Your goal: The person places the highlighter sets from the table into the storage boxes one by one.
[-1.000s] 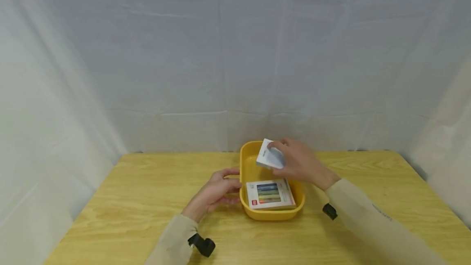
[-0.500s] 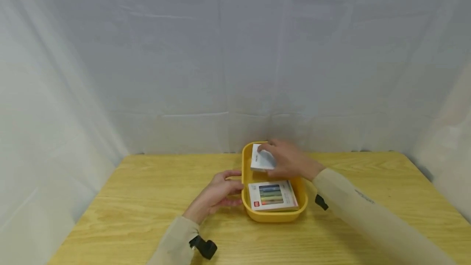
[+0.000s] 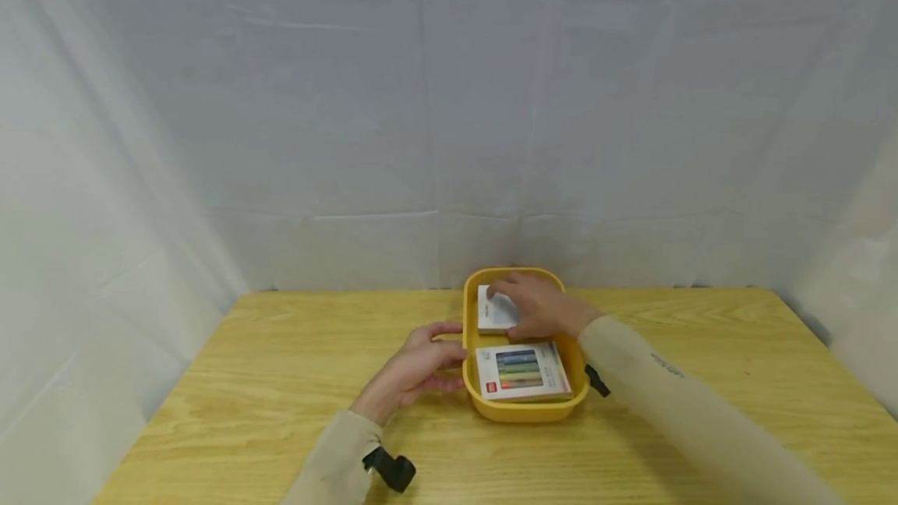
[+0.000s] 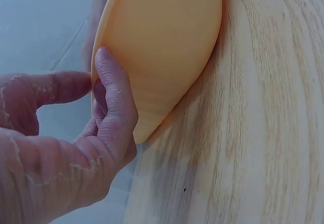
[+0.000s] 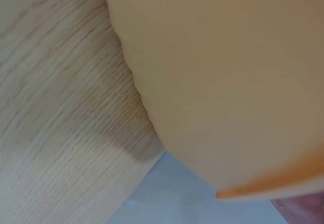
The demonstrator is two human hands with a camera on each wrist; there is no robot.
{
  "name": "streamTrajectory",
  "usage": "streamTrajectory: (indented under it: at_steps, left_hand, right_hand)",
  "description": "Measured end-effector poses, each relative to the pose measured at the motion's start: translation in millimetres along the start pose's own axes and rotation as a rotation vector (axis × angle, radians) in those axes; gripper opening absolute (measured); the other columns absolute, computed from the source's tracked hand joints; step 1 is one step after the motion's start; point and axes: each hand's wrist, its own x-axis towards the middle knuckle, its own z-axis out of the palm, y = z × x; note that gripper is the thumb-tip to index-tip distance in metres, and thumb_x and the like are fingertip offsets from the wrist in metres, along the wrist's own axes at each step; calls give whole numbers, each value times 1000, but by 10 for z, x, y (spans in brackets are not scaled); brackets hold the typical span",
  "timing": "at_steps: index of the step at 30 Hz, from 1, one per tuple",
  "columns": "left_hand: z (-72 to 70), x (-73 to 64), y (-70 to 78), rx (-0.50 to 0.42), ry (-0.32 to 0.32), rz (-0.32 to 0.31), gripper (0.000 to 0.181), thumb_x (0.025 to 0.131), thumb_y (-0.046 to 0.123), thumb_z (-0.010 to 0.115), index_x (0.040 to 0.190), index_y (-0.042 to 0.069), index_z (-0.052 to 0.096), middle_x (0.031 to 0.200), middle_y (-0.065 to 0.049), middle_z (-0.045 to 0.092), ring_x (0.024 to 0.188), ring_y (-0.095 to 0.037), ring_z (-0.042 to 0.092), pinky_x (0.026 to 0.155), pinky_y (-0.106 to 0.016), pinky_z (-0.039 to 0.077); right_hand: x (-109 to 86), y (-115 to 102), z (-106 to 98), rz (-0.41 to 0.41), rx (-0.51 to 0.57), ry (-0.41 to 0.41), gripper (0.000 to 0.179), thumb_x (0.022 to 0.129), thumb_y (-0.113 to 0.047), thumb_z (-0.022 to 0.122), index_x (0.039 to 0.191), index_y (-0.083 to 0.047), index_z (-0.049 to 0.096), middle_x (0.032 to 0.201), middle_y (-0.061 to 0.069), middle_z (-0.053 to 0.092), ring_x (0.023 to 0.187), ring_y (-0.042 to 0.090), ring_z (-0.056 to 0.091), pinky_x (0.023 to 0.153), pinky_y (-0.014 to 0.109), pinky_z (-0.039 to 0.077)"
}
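Observation:
A yellow plastic basin (image 3: pixel 528 413) stands near the back of the table. My left hand (image 3: pixel 417 369) pinches its left rim, fingers against the outer wall (image 4: pixel 167 36) in the left wrist view. Inside the basin's far end, my right hand (image 3: pixel 540 307) grips a small white box (image 3: pixel 493 319) with dark print; the hand covers the box's right part. In the near end lies a flat white box (image 3: pixel 522 372) whose window shows a row of coloured sticks. Mostly basin wall (image 5: pixel 217 72) fills the right wrist view, with only a sliver of hand (image 5: pixel 304 210) showing.
The wooden table (image 3: pixel 281 380) extends to both sides of the basin. A pale sheet (image 3: pixel 435 115) hangs behind its back edge, with more sheeting at left and right. Each wrist carries a small black camera mount (image 3: pixel 390 471).
My right hand has lowered the small white box into the far end of the basin, moving left and down. The left hand keeps its grip on the rim.

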Motion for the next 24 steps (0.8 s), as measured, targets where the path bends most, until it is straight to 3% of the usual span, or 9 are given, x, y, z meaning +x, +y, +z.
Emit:
streamTrajectory:
  at_steps: [15, 19, 24]
  left_hand:
    - [-11, -13, -4, 4, 8, 0, 57, 97, 11, 60, 150, 2, 42, 130, -21, 61, 104, -22, 65, 72, -29, 61]
    - [-5, -17, -6, 6, 12, -4, 56, 97, 11, 60, 149, 2, 42, 131, -21, 60, 104, -22, 65, 72, -30, 61]
    - [9, -16, -28, -10, 5, 12, 58, 95, 9, 61, 149, 1, 42, 125, -19, 62, 101, -20, 65, 71, -29, 60]
  right_hand:
    - [31, -45, 8, 42, 10, -90, 51, 90, -29, 78, 137, -22, 58, 151, 6, 54, 138, 27, 50, 121, 51, 37]
    - [-25, -37, 11, 47, 31, -114, 50, 92, -30, 76, 138, -19, 59, 152, 7, 54, 139, 28, 50, 121, 50, 37]
    - [-187, -19, 10, 31, 51, -76, 50, 94, -26, 73, 140, -12, 58, 149, 11, 56, 139, 30, 51, 119, 50, 39]
